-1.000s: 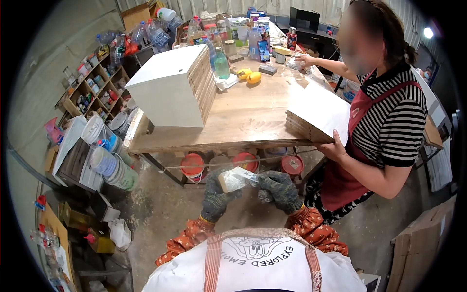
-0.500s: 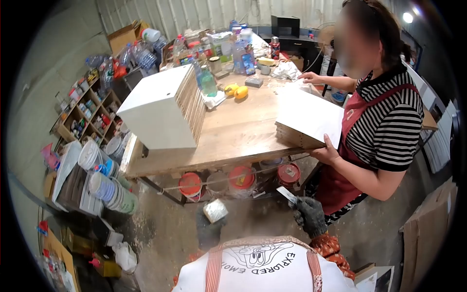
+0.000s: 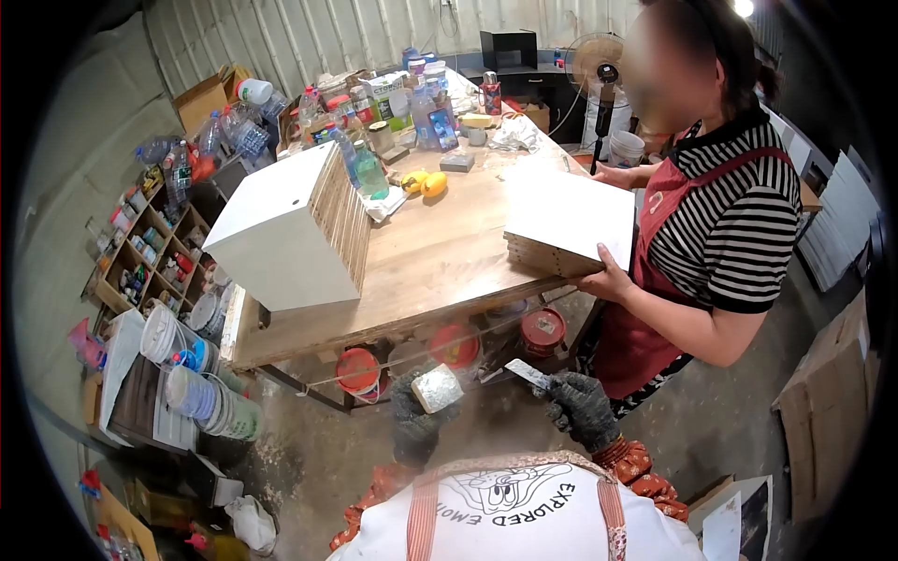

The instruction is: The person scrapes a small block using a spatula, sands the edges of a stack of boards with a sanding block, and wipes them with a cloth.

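My left hand (image 3: 415, 427), in a dark grey work glove, is closed round a whitish, smeared, squarish block (image 3: 437, 388). In my gloved right hand (image 3: 582, 411) is a putty knife (image 3: 528, 373), its pale blade pointing up and left. Both hands are low in front of my body, apart from each other and short of the wooden table (image 3: 426, 252). A stack of white-topped boards (image 3: 571, 220) lies at the table's right edge, with a co-worker's hands on it. Another stack of white boards (image 3: 281, 229) stands on the table's left part.
The co-worker (image 3: 720, 215) in a red apron stands at the right. Red-lidded buckets (image 3: 455, 345) sit under the table. Bottles, two yellow fruit-like things (image 3: 426, 182) and a grey block (image 3: 456, 163) are on top. White buckets (image 3: 201, 388) line the left; cardboard (image 3: 823, 411) leans at right.
The view has shifted, so the table appears further left. My left hand with the block has risen slightly and moved right. The co-worker's far hand has come to the board stack's far side.
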A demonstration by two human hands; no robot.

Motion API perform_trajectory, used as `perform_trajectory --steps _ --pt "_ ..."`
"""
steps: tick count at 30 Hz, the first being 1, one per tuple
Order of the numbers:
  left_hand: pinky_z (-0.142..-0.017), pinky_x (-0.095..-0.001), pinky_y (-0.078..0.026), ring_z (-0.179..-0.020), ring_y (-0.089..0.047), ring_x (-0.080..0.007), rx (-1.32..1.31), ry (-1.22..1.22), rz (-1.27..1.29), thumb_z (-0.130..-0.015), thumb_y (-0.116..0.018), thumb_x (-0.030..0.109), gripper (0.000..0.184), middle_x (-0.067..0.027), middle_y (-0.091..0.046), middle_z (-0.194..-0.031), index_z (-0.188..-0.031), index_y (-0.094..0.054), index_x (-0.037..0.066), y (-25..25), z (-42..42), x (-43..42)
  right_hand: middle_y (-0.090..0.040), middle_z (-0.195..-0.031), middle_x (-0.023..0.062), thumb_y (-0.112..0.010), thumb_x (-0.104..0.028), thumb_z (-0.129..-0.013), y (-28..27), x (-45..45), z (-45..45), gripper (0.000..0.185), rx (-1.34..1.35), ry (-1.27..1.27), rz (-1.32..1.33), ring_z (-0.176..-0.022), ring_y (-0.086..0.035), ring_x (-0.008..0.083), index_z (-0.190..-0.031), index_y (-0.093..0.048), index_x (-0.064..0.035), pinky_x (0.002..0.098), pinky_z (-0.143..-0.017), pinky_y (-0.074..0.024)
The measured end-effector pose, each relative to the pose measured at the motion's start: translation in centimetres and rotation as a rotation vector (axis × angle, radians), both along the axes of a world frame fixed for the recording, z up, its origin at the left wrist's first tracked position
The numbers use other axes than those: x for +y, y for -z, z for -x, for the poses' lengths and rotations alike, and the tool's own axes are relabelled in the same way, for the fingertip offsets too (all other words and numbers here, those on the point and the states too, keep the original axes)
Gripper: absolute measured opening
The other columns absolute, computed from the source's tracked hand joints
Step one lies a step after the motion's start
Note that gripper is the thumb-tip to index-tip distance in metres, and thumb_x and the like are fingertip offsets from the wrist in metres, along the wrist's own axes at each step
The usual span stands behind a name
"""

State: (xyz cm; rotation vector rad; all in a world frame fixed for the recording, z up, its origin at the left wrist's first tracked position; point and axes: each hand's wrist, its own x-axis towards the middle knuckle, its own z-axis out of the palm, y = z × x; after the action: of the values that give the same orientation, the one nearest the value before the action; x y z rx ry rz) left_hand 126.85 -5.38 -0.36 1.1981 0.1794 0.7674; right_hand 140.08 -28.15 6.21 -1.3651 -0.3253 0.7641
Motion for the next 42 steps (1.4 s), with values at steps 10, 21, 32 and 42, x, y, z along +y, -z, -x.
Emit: perform_trajectory --steps 10,21,32,42 --pt "-0.081 -0.0348 -0.054 -0.101 -0.059 -0.0186 -0.064 -0.046 0.128 -0.05 -0.089 0.004 0.072 -0.0086 -0.06 -0.114 -0.113 -0.052 0.007 0.6 0.4 0.1 -0.06 -0.065 0.0011 -0.059 -0.019 -0.091 -0.2 3.3 -0.4 0.02 0.03 -0.142 0.042 -0.049 -0.05 0.0044 -0.096 -0.065 -0.0007 0.0175 -0.042 -0.0374" --pt "-0.082 -0.0353 -0.054 -0.106 -0.057 -0.0207 0.14 -0.062 0.091 -0.055 -0.08 -0.01 0.078 -0.0109 -0.053 -0.124 -0.122 -0.045 0.01 0.3 1.9 1.7 -0.058 -0.063 0.0018 -0.061 -0.022 -0.09 4.2 9.0 -1.6 0.025 -0.058 -0.33 -0.024 -0.047 -0.048 0.0054 -0.1 -0.066 -0.0003 0.0207 -0.042 -0.0382" --pt "-0.083 -0.0359 -0.055 -0.111 -0.055 -0.0234 0.21 -0.143 0.231 -0.055 -0.078 -0.015 0.082 -0.0116 -0.048 -0.13 -0.124 -0.041 0.011 3.2 3.6 2.1 -0.063 -0.078 0.0069 -0.057 -0.021 -0.091 6.8 10.5 -1.1 0.022 -0.068 -0.467 0.098 -0.063 -0.056 0.0144 -0.101 -0.067 -0.0042 0.0264 -0.057 -0.0451" --pt "-0.087 -0.0422 -0.054 -0.115 -0.051 -0.0293 0.208 -0.205 0.119 -0.053 -0.081 -0.01 0.085 -0.0155 -0.045 -0.133 -0.124 -0.039 0.011 2.6 -3.5 2.4 -0.062 -0.067 0.0012 -0.059 -0.028 -0.091 4.2 12.7 -9.7 0.028 0.036 -0.58 0.069 -0.053 -0.052 0.0045 -0.104 -0.066 -0.0039 0.0205 -0.047 -0.0415"
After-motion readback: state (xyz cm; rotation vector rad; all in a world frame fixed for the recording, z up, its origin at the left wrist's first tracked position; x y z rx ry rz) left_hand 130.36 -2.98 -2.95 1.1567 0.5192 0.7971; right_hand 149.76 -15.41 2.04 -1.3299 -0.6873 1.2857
